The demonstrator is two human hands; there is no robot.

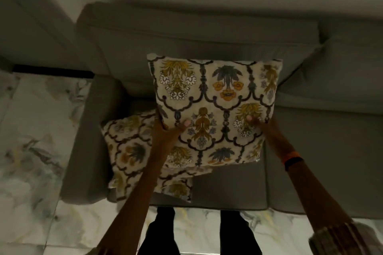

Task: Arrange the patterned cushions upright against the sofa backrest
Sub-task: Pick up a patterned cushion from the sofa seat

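I hold a cream cushion with a yellow, blue and grey floral pattern (215,93) up over the grey sofa seat (228,188), its top edge close to the backrest (186,47). My left hand (167,130) grips its lower left side with the thumb on the front. My right hand (263,124) grips its lower right side the same way. A second cushion with the same pattern (128,151) lies flat on the seat beside the left armrest, partly hidden under my left forearm and the held cushion.
The sofa's left armrest (93,136) borders the seat. A second seat section (331,151) extends to the right. Marbled floor tiles (31,151) surround the sofa. My dark-trousered legs (199,232) stand at the seat's front edge.
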